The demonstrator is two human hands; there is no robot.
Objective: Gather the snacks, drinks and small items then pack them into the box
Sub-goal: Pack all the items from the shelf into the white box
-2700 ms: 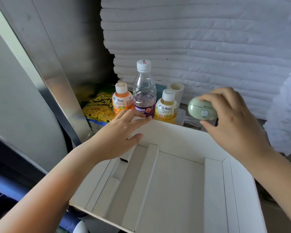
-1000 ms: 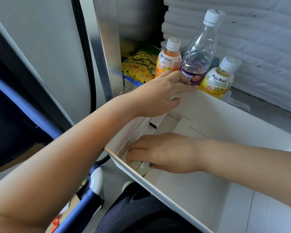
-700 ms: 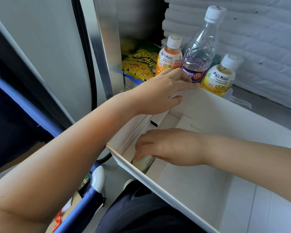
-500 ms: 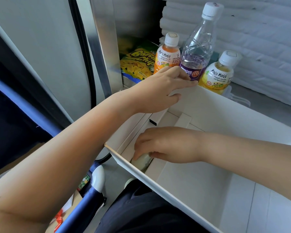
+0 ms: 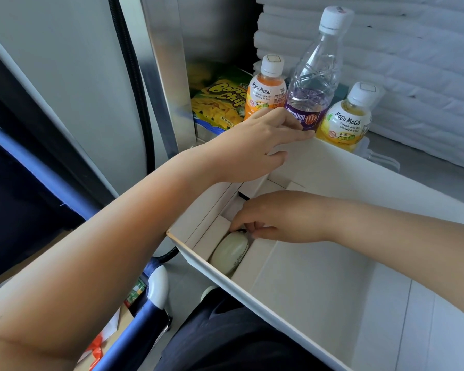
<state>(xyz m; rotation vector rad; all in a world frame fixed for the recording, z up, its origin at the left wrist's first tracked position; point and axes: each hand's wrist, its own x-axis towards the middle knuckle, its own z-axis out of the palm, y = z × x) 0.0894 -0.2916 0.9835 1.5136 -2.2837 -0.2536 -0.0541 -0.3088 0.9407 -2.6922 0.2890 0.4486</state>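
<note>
The box [image 5: 332, 167] has a wide middle compartment [image 5: 319, 277] with a bare floor, open from above. Its narrow left channel is blocked: a pale green case [image 5: 229, 253] fills the near end, and the right grip [image 5: 281, 218] pinches the case's far end. The left grip [image 5: 255, 145] rests on the far-left rim, in front of the orange bottle [image 5: 265, 89]. The water bottle [image 5: 314, 84] and pineapple bottle [image 5: 346, 121] crowd the far wall. To their right the worktop [image 5: 426, 167] lies open.

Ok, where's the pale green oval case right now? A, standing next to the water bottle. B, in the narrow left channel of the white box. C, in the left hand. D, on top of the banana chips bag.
B: the pale green oval case lies in the narrow left channel of the white box, with the right hand pinching its dark loop.
</note>
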